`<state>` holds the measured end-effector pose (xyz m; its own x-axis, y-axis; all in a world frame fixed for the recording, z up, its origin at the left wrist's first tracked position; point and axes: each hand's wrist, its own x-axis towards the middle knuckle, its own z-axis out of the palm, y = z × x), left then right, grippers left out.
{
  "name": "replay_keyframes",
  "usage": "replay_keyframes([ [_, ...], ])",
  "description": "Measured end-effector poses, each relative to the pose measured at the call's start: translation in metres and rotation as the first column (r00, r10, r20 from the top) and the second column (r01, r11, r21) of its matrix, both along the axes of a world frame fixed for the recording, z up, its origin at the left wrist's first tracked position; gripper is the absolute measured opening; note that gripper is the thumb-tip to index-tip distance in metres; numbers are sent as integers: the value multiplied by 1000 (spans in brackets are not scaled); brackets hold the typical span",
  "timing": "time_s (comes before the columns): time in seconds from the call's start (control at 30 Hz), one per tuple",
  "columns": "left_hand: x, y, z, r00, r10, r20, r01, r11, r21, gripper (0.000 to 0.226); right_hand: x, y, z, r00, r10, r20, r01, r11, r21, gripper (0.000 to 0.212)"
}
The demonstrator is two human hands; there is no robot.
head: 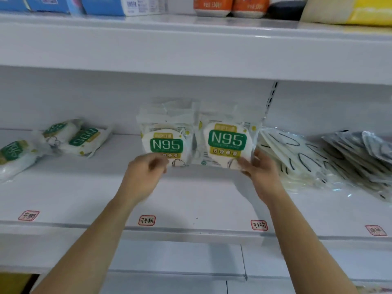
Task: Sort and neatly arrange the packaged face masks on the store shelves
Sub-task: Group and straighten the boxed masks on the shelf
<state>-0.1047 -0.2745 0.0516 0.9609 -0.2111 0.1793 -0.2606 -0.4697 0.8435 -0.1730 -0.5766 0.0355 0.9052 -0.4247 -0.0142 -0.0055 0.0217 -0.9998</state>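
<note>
"N95" in white on a green badge on two upright mask packs (166,143) (228,141), "N95" upside down on a pack lying far left (84,137), handwritten red-bordered shelf-edge tag (147,220) reading "可乐瓶", other tags and upper-shelf print too blurred

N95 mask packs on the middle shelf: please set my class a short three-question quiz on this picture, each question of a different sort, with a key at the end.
1. True or false: the two upright N95 packs, the left pack and the right pack, stand side by side with their labels facing the camera.
2. Which hand touches the right pack? A) the left hand B) the right hand C) neither
3. Fill in: the loose N95 packs at the left end of the shelf are not upright but ____.

Key: 1 true; 2 B; 3 lying down
</note>
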Motion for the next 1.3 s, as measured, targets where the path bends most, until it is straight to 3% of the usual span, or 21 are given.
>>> replay_keyframes([
  [0.07, -2, 20, -27, 990, -141, 9, 130, 928, 348, 15, 28, -6, -10, 999, 9, -36, -10, 1000, -26, 24],
  [0.1, -3, 27, -39, 980, -195, 42, 159, 893, 422, 18, 40, -8, -16, 998, 12, -59, -15, 999, -39, 23],
  [0.27, -11, 34, -56, 955, -252, 157, 154, 872, 464, 25, 64, -11, -28, 992, -81, -101, 60, 978, -200, 18],
  [0.53, -9, 34, -66, 941, -261, 216, 131, 869, 478, 22, 67, 7, -32, 956, -290, -52, 233, 853, -466, 67],
  [0.63, -12, 34, -66, 942, -237, 236, 96, 868, 487, 27, 52, 23, -25, 926, -378, 17, 337, 804, -490, 79],
  [0.73, -16, 47, -65, 957, -146, 253, -14, 842, 540, 28, 32, 51, -24, 872, -449, 194, 477, 694, -540, 67],
  [0.8, -15, 70, -64, 968, -92, 235, -70, 797, 600, 32, 25, 78, -25, 862, -395, 317, 506, 644, -574, 52],
  [0.9, -6, 123, -62, 982, 3, 191, -128, 750, 649, 52, 37, 135, -24, 902, -166, 399, 403, 657, -637, 38],
  [1.03, 10, 180, -57, 989, 68, 129, -139, 707, 693, 69, 72, 233, -12, 916, 158, 370, 154, 712, -685, 25],
  [1.1, 18, 208, -56, 991, 84, 105, -134, 700, 701, 69, 99, 286, -7, 960, 200, 193, -28, 760, -649, 24],
  [1.17, 30, 238, -54, 991, 94, 100, -137, 712, 689, 60, 131, 334, 1, 976, 202, -81, -214, 825, -522, 35],
  [1.23, 45, 263, -52, 994, 71, 87, -111, 740, 663, 50, 164, 370, 2, 950, 199, -239, -285, 864, -415, 57],
  [1.3, 54, 280, -51, 998, 16, 60, -50, 780, 624, 50, 188, 395, -2, 947, 151, -285, -264, 871, -415, 62],
])
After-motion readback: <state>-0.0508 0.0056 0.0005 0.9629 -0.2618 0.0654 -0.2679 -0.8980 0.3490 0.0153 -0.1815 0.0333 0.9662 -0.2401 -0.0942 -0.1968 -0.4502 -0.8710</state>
